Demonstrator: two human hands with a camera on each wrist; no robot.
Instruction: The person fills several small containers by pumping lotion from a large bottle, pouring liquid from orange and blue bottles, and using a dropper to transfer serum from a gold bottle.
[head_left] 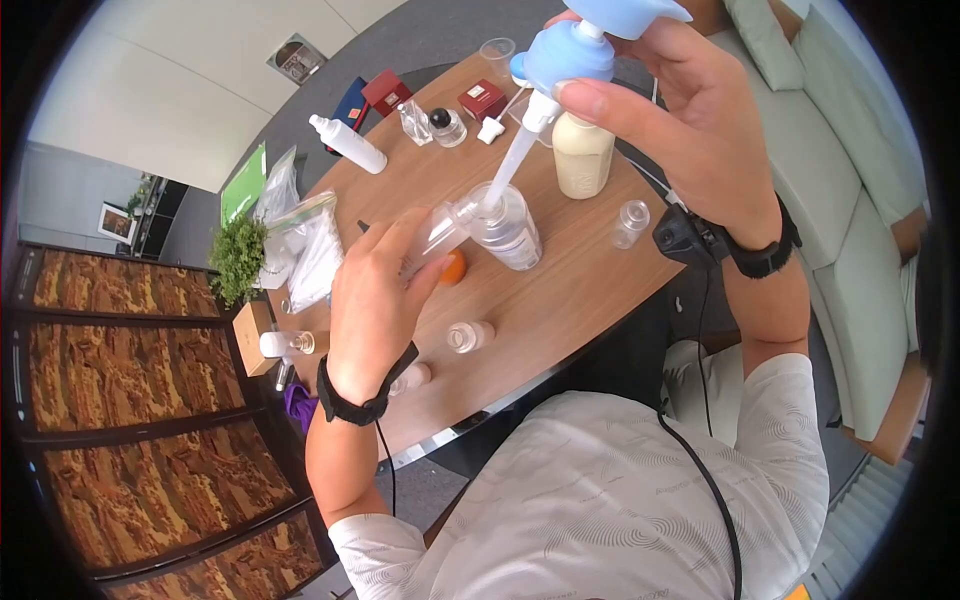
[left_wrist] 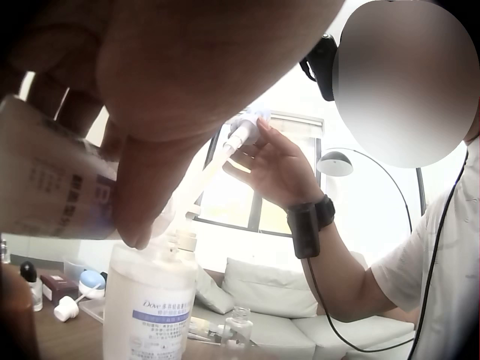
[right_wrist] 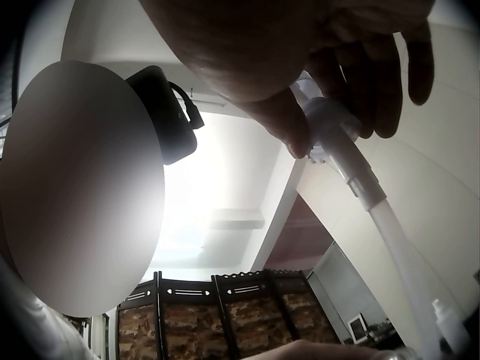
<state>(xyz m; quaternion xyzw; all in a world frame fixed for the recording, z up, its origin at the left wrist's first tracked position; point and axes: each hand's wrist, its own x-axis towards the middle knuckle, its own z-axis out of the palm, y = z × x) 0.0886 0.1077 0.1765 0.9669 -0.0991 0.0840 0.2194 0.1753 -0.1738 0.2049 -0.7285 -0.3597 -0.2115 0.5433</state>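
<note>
The light-blue pump head (head_left: 572,62) is at the top of the frame, right of centre, pinched by the right hand (head_left: 700,125). Its tube (head_left: 514,158) slants to the Dove bottle (head_left: 514,238)'s mouth; whether its tip is inside is hard to tell. The left hand (head_left: 375,300) grips a tilted clear bottle (head_left: 438,232), partly blocking an orange object (head_left: 455,267). A cream-filled bottle (head_left: 583,165) stands nearby, upper right.
</note>
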